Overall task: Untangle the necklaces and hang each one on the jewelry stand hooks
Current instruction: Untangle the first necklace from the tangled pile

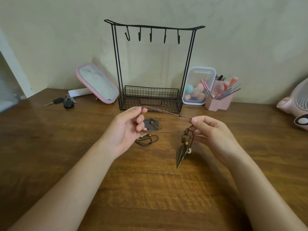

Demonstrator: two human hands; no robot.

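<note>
- The brown cord necklace (166, 112) is held in the air between both hands, above the wooden table (150, 189) and in front of the black wire jewelry stand (116, 64).
- The left hand (126, 129) pinches the upper strand between thumb and forefinger. The lower strand runs in toward its curled fingers.
- The right hand (211, 132) pinches the cord at thumb and fingertip, just above a knotted cluster. The leaf-shaped metal pendant (181, 155) hangs from that cluster, point down.
- The cord looks soft and limp, and likely light. The pendant is probably the only real weight and will swing and pull any loop downward.
- It seems best to hold the cord itself, near the knots, and to work the snarl loose rather than tug at the beads.
- Two more pieces lie on the table between the hands and the stand: a coiled-wire pendant necklace (153, 125) and a black cord necklace (147, 139), close together.
- All five hooks (150, 37) are bare, so no necklace is hung yet.
- Car keys (65, 101) and a pink-rimmed mirror (97, 83) sit to the left.
</note>
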